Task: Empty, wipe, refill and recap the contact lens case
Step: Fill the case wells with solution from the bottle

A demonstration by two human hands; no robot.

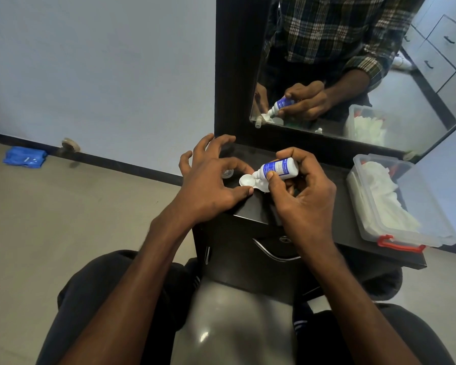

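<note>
The white contact lens case (246,180) lies on the dark dresser top (250,209), its near well uncovered. My left hand (211,180) steadies it, thumb and index finger touching the case's left end, the other fingers spread above. My right hand (298,191) grips a small white bottle with a blue label (279,168), tilted so its nozzle points down and left at the case. A clear loose cap (227,174) sits on the top just behind my left index finger.
A clear plastic box (398,204) with white tissues and red clips stands at the right on the dresser. A mirror (353,61) in a black frame rises behind the case. A drawer handle (274,252) is below. Tiled floor lies at the left with a blue packet (24,157).
</note>
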